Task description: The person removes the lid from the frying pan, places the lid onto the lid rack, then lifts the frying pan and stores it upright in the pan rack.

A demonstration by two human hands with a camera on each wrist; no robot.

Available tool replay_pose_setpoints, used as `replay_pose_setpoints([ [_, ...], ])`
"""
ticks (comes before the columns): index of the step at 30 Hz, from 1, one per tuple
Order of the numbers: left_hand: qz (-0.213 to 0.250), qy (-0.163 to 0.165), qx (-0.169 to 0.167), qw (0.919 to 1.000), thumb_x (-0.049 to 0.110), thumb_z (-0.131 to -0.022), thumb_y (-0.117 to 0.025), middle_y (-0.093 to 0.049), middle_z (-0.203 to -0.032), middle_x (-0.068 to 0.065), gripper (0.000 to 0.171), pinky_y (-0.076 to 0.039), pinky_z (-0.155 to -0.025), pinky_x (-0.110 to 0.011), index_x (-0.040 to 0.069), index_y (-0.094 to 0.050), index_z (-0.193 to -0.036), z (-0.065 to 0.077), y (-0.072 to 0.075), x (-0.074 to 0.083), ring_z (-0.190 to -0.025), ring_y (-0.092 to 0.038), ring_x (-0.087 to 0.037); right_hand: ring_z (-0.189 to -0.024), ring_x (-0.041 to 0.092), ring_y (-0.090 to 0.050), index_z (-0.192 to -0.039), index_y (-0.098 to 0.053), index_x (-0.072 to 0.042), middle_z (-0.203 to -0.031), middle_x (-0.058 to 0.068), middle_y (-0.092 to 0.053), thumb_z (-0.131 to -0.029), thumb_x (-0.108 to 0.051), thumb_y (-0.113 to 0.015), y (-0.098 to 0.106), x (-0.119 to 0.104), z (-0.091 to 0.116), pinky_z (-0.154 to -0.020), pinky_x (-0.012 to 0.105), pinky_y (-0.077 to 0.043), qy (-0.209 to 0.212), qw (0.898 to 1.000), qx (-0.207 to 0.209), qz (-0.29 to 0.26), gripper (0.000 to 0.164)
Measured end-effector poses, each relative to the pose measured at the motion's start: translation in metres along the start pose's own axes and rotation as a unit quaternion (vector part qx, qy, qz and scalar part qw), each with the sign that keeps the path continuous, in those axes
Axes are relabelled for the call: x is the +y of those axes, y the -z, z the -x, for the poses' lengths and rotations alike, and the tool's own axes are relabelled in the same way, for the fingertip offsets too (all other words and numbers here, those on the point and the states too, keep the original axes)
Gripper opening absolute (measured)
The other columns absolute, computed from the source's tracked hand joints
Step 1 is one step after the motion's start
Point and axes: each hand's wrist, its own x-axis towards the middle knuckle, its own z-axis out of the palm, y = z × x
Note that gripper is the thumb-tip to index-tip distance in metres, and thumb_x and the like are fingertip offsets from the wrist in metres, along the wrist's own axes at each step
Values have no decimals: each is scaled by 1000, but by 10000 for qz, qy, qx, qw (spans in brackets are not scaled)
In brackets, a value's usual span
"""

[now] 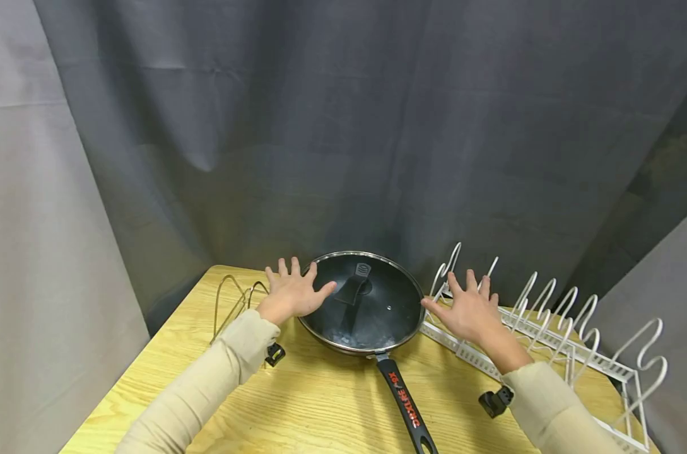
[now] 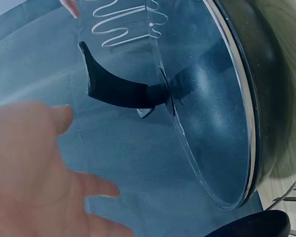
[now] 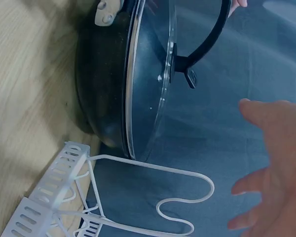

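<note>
A black frying pan [image 3: 101, 84] sits on the table, covered by a glass lid [image 1: 385, 315] with a metal rim. From the lid rises a curved black lid handle [image 2: 113, 86]. The pan's long black handle [image 1: 401, 397], marked with red lettering, points toward me. My left hand [image 1: 298, 293] has its fingers spread over the pan's left side, and in the left wrist view it is apart from the lid handle. Beside the pan's right edge hovers my right hand [image 1: 469, 312], fingers also spread, holding nothing, near a white wire rack [image 1: 482, 362].
The white rack, with several looped dividers, stretches along the right of the wooden table [image 1: 298, 410]. Left of the pan stands a thin wire holder [image 1: 217, 306], partly behind my left arm. A grey curtain [image 1: 343, 157] hangs behind the table.
</note>
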Motion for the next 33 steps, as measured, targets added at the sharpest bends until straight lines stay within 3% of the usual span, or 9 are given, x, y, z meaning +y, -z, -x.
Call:
replay_pose_setpoints([
  [5,-49,-127,495,9987,69,-92,-25,-33,-145,-23,81,-12,-107,-63,9,-36,-145,0,0,6,-134,-24,-45,-127,60,-18,-141,-36,5,-141,39,-22,-86,-69,-44,-4,1,2,-97,69,-26,304,9988,388,-42,93],
  [10,120,-249,1034,9943,60,-95,-31,-55,-121,-17,71,-31,-97,-52,3,-53,-129,0,1,13,-113,-45,-38,-115,55,-37,-130,-47,8,-128,36,-40,-88,-59,-52,-6,-2,8,-90,64,-36,508,9962,701,-54,79],
  [14,224,-309,1128,9929,55,-97,-34,-59,-117,-15,63,-41,-90,-48,4,-54,-128,-1,0,17,-108,-52,-35,-106,52,-47,-121,-53,9,-114,33,-51,-90,-48,-56,-8,-5,14,-88,61,-40,698,9948,742,-58,65],
  [19,391,-457,1187,9911,50,-98,-37,-64,-109,-15,57,-52,-73,-45,3,-56,-124,-2,-7,20,-95,-62,-32,-90,41,-59,-107,-61,4,-99,21,-60,-93,-41,-56,-13,-9,22,-74,54,-48,846,9942,639,-156,47],
  [21,524,-519,1174,9903,49,-98,-38,-65,-104,-16,56,-52,-64,-43,3,-56,-122,-1,-10,21,-88,-64,-31,-85,37,-61,-105,-62,3,-95,17,-62,-94,-40,-55,-16,-10,26,-69,51,-49,879,9943,562,-230,45],
  [25,769,-588,1232,9877,49,-98,-38,-65,-102,-16,55,-51,-60,-42,2,-58,-119,-1,-18,24,-83,-65,-31,-74,28,-64,-103,-63,1,-82,8,-65,-94,-42,-53,-21,-14,34,-63,45,-50,905,9943,377,-424,45],
  [29,1096,-567,1239,9846,50,-97,-40,-66,-98,-15,54,-51,-61,-43,3,-61,-114,-2,-24,27,-80,-65,-31,-60,15,-57,-96,-65,-5,-63,-4,-58,-94,-41,-55,-26,-19,42,-53,36,-46,933,9935,248,-599,38],
  [33,1676,-422,1039,9795,49,-96,-42,-63,-84,-10,46,-47,-57,-42,7,-62,-100,-5,-31,29,-74,-62,-27,-53,9,-49,-89,-65,-11,-57,-9,-51,-93,-40,-57,-31,-23,50,-46,30,-40,878,9932,82,-764,30],
])
